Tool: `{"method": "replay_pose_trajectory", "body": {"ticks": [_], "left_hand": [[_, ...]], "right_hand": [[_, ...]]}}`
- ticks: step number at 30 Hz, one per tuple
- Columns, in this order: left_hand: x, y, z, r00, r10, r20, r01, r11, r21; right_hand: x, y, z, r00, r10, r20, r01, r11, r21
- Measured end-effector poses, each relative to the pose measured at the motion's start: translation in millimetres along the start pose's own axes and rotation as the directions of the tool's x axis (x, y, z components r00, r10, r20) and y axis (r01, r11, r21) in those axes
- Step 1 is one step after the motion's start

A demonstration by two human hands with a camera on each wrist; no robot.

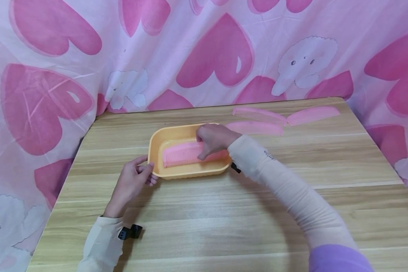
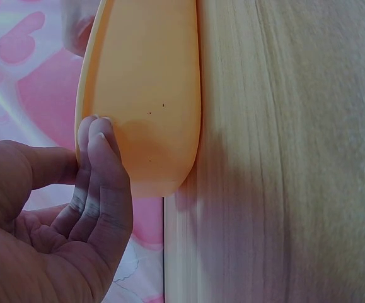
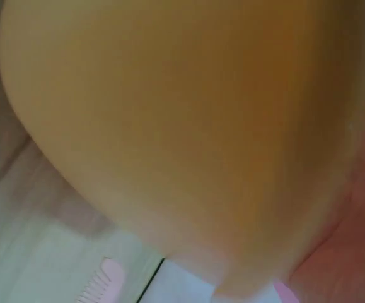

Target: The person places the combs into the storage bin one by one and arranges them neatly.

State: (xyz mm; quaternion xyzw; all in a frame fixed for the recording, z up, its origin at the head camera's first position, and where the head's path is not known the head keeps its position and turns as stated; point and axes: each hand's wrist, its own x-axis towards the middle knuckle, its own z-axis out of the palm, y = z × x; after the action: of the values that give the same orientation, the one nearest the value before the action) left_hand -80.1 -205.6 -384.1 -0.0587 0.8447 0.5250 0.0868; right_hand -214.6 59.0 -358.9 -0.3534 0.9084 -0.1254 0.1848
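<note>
A yellow plastic basin [image 1: 187, 175] rests on the wooden table. My left hand [image 1: 130, 185] grips its left end, with the thumb over the rim and fingers against the outer wall. The left wrist view shows this left hand [image 2: 75, 221] pinching the rim of the basin [image 2: 150, 82]. Inside the basin lies a pink comb [image 1: 180, 154], teeth toward me. Reaching over the right end, my right hand [image 1: 215, 139] holds the comb between thumb and curled fingers and hides part of it. The basin's wall [image 3: 157, 126] fills most of the right wrist view, blurred.
Three more pink combs lie at the back right: an upper one [image 1: 260, 113], a lower one [image 1: 258, 128] partly behind my right wrist, and a right one [image 1: 313, 115]. A pink heart-patterned curtain [image 1: 217, 53] hangs behind the table [image 1: 204, 226].
</note>
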Motion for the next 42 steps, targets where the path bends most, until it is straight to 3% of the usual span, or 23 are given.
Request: {"method": "replay_pose_trajectory", "body": {"ticks": [15,22,27,32,42], "left_hand": [[0.0,-0.2,0.2,1.0,0.009,0.001,-0.009,1.0,-0.011],[0.5,-0.3,0.9,1.0,0.008,-0.003,-0.008,1.0,-0.002],[0.8,-1.4,1.8,1.0,-0.005,-0.005,0.005,1.0,0.011],[0.8,-2.3,1.3,1.0,-0.004,-0.003,0.004,1.0,0.014],[1.5,-2.6,1.7,1.0,-0.008,-0.005,0.008,1.0,0.019]], "right_hand": [[3.1,7,12,0.996,-0.063,-0.056,0.058,0.994,-0.089],[-2.4,7,10,0.997,-0.067,-0.041,0.066,0.997,-0.037],[-14.8,7,0,0.999,-0.032,-0.039,0.034,0.998,0.056],[-28.7,13,-17,0.995,-0.031,-0.09,0.038,0.997,0.07],[-69.4,54,-44,0.977,0.022,-0.214,0.008,0.991,0.137]]}}
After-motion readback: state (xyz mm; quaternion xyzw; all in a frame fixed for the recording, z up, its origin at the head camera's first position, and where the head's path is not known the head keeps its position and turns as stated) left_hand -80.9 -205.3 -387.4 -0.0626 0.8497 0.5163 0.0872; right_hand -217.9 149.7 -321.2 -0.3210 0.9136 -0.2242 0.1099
